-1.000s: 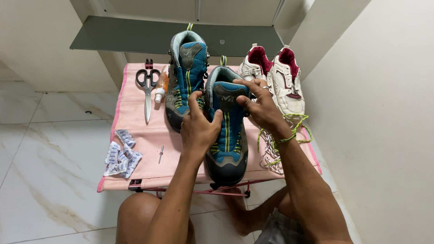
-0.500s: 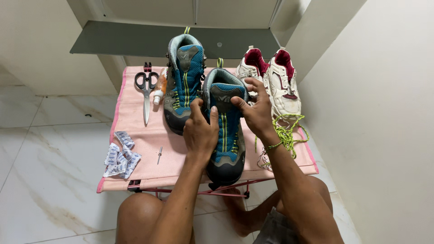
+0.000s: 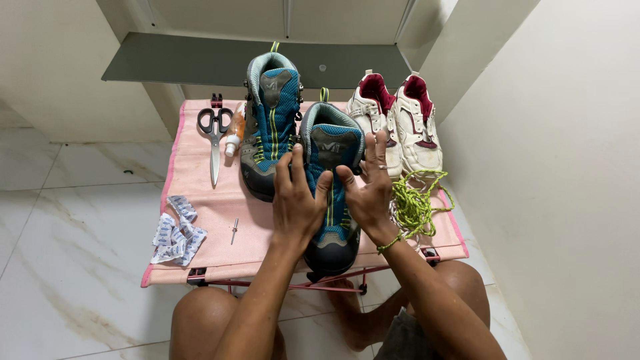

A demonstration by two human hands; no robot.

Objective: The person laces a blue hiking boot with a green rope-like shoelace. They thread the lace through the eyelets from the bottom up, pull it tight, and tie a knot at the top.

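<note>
two blue hiking boots, the near boot (image 3: 331, 193) on the pink counter (image 3: 200, 200) under both hands, the far boot (image 3: 270, 133) just beside it; two white sneakers (image 3: 397, 123), one scissors (image 3: 215, 133), one small bottle (image 3: 233, 133), one tangle of green laces (image 3: 413, 203), a heap of small packets (image 3: 177, 230). the left hand (image 3: 297, 203) lies on the near boot's tongue, fingers loosely curved, while the right hand (image 3: 370, 187), gripping the collar half a second ago, now stands open with fingers spread beside it. the hands hide the boot's lacing.

left hand (image 3: 297, 200): fingers up, loosely curled | right hand (image 3: 370, 190): palm open, fingers spread upward
</note>
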